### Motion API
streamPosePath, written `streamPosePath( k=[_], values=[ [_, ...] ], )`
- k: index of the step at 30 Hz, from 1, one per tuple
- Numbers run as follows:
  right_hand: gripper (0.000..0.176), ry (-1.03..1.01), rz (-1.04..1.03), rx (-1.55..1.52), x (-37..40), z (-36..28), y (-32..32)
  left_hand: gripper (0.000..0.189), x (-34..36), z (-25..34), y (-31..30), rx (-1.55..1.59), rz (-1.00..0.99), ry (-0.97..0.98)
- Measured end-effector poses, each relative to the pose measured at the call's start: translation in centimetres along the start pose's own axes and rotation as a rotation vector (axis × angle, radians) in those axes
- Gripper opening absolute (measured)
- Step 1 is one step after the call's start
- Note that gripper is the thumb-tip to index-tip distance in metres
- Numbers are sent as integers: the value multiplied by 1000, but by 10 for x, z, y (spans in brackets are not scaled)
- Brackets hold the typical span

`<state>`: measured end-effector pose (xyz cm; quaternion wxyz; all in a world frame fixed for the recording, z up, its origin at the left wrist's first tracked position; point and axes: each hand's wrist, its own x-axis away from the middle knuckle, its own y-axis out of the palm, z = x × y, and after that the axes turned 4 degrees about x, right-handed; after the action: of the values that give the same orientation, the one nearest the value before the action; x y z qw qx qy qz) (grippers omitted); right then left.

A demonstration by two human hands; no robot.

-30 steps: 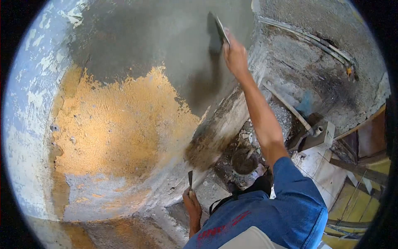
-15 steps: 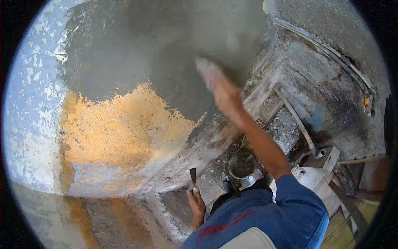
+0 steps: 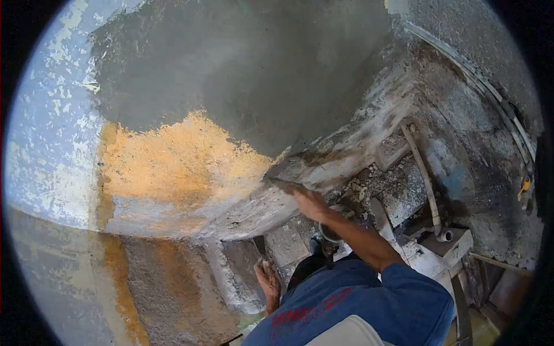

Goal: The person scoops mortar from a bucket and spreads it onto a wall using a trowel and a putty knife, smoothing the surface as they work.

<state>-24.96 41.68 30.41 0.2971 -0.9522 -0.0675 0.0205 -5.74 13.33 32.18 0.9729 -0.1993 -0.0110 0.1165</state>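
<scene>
My right hand (image 3: 310, 203) is closed on a flat tool (image 3: 281, 184), seen nearly edge-on, at the lower edge of the dark grey plaster (image 3: 231, 75) beside the orange patch (image 3: 167, 161). Lower down, my left hand (image 3: 268, 279) grips a putty knife (image 3: 259, 244) with its dark blade pointing up, away from the wall surface. A round bucket (image 3: 330, 232) stands below my right forearm, which partly hides it.
A pipe (image 3: 421, 173) leans at the right near a pale box-like piece (image 3: 460, 249). Rubble (image 3: 410, 193) lies in the corner. Hoses or cables (image 3: 479, 81) run along the upper right wall. A ledge (image 3: 231, 277) juts out at the lower left.
My right hand has moved down from the middle of the grey plaster to its lower edge. My left hand has shifted slightly down and left, still with the putty knife. The view has shifted slightly.
</scene>
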Motion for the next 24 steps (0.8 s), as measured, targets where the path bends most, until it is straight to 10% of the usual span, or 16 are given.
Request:
streamPosePath(
  k=[1, 6, 9, 14, 24],
  values=[
    [55, 184, -133, 25, 6, -9, -27, 35, 3, -8, -6, 27, -15, -8],
    [49, -620, 949, 426, -47, -46, -173, 36, 20, 0, -5, -12, 54, -44],
    [43, -778, 1207, 643, -68, -107, -283, 36, 22, -10, -2, 5, 78, -39],
    [50, -836, 1222, 1106, -118, -121, -329, 34, 29, 18, 15, 32, 97, -45],
    [51, -412, 453, 1045, -20, 126, -157, 42, 65, 16, 4, 12, 216, -145]
  ],
)
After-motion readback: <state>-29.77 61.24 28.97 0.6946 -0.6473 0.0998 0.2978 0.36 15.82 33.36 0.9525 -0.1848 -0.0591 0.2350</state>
